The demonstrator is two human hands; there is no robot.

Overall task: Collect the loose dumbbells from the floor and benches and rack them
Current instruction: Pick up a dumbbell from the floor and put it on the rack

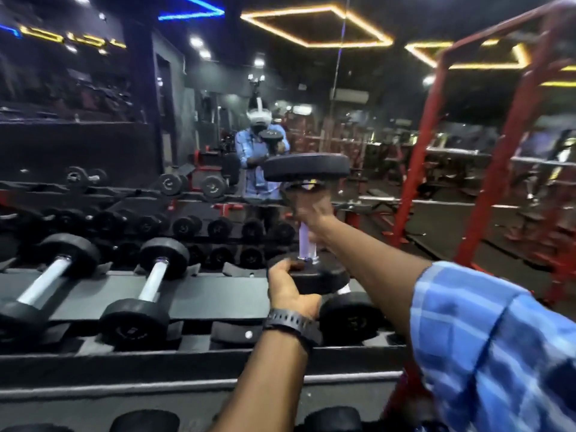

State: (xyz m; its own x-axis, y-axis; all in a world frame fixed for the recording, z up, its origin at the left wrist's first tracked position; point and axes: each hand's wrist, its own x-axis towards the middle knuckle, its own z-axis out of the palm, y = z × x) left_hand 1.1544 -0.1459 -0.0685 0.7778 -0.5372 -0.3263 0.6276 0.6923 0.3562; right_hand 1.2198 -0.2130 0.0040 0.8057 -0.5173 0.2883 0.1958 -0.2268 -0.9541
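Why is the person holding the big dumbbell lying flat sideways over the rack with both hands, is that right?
Not quite. The head view shows the held dumbbell standing on end, one head up and one down, not lying flat. The rest is right: the left hand holds the lower head, the right hand grips the handle, and it is over the rack.

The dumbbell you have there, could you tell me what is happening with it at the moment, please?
A person holds the dumbbell upright over the rack. The right hand grips its handle near the top head, and the left hand holds the bottom head from beneath. It is not yet set down. Two other dumbbells already lie on the same tier to the left, and a mirror behind reflects the scene.
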